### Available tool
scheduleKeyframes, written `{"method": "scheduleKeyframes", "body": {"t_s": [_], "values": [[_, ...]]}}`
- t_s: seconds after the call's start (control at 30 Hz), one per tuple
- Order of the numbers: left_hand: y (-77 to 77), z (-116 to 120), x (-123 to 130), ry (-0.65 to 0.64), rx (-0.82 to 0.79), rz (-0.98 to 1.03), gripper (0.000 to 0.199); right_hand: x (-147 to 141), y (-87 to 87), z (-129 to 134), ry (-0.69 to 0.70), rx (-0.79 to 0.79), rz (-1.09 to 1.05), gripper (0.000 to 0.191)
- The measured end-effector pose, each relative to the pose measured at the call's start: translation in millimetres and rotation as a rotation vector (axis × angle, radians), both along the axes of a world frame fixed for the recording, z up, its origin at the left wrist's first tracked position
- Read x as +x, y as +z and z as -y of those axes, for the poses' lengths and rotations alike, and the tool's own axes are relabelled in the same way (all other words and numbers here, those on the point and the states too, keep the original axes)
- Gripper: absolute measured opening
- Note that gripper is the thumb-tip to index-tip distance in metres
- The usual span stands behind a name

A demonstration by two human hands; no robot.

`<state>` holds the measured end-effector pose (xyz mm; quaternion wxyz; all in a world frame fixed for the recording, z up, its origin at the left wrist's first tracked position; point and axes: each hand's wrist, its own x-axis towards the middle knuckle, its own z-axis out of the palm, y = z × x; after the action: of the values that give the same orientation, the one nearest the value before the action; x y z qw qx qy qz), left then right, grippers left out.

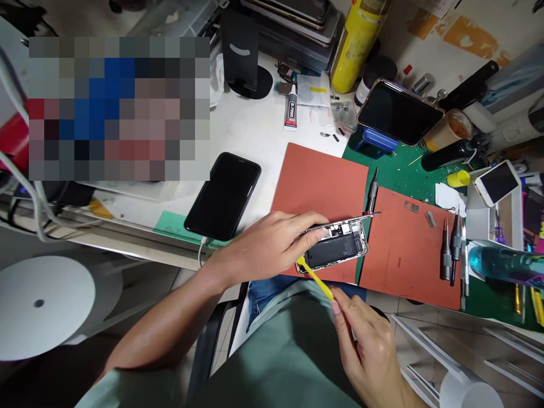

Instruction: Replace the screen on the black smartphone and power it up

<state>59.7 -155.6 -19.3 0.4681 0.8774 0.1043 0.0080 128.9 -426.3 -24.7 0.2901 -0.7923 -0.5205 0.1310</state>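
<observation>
We find the opened phone (334, 251) close to the near edge of the worktop (259, 127), over the near right corner of the left reddish mat (321, 181); whether it touches the mat, we cannot tell. The left hand (283, 241) grips its left end, thumb across the inner side, fingers along the far rim. The right hand (363, 334) pinches the handle of a yellow tool (318, 280), whose broad tip meets the phone's near left corner. Print on the dark battery (329, 252) is too small for us to read. We read "B-7000" on a tube (291, 110) lying towards the worktop's far edge; its smaller lettering is illegible. On the yellow can (352, 56), also towards the far edge, we can make out no wording. A black phone (225, 195) lies by the near edge, left of the mat, a white cable (200, 249) at its lower end. A slim driver (373, 192) rests at the mat's right edge.
</observation>
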Motion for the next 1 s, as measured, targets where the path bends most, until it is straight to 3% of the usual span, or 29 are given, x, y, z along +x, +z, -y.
{"method": "scheduleKeyframes", "body": {"t_s": [0.53,0.63,0.77,0.9,1.0], "values": [[3.1,0.2,-1.7,0.007,-0.004,-0.042,0.034,-3.9,4.1,-4.4,0.023,0.063,-0.177,0.036],[3.7,-0.9,-1.0,0.002,-0.019,-0.053,0.034,-5.1,5.2,-4.7,-0.043,0.06,-0.16,0.036],[4.1,-2.0,-0.3,-0.006,-0.042,-0.069,0.035,-7.9,4.0,-2.7,0.028,0.036,-0.195,0.038],[5.6,-2.7,0.0,0.002,-0.053,-0.076,0.036,-8.9,3.2,-3.5,-0.034,0.053,-0.173,0.038],[6.7,-2.7,0.2,0.001,-0.06,-0.078,0.038,-9.1,3.8,-5.7,0.025,0.063,-0.195,0.037]]}}
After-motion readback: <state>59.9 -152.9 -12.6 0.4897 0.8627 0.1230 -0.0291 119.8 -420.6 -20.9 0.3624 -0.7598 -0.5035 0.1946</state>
